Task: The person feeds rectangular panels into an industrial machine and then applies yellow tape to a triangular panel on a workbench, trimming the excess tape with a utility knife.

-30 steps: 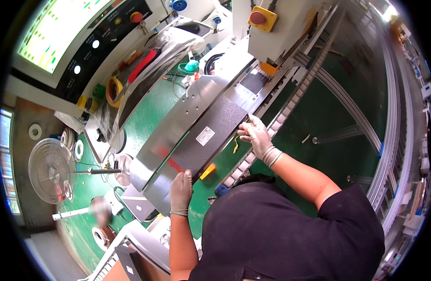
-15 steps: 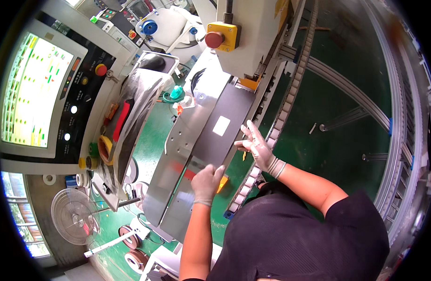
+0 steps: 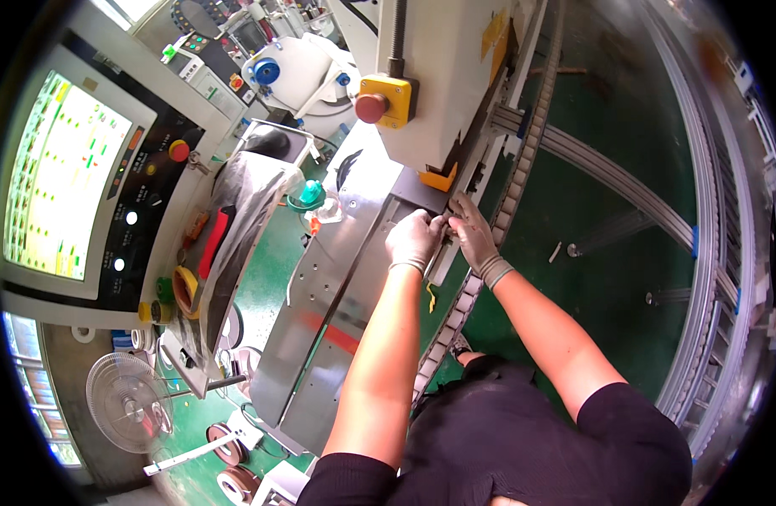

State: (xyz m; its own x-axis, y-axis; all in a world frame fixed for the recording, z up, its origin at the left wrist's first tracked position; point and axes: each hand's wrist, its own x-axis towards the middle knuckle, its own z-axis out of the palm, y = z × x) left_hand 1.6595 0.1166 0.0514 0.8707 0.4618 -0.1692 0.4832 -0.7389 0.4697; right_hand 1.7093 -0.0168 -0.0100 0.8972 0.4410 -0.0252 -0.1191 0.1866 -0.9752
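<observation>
At the far left a lit control screen (image 3: 55,177) sits in a panel with a red round button (image 3: 179,150); below it a small fan (image 3: 128,402) stands on the green floor. To its right a long grey metal housing (image 3: 320,312) runs diagonally up toward a pale machine block carrying a yellow box with a red stop button (image 3: 373,107). Both gloved hands meet at the upper end of that housing, just under an orange bracket (image 3: 439,179). The left hand (image 3: 415,238) is curled, knuckles up, against the housing's edge; the right hand (image 3: 472,236) lies just beside it, fingers bent and touching the same spot. Whether either grips a small part cannot be told. A segmented cable chain (image 3: 455,312) runs beside the right forearm
</observation>
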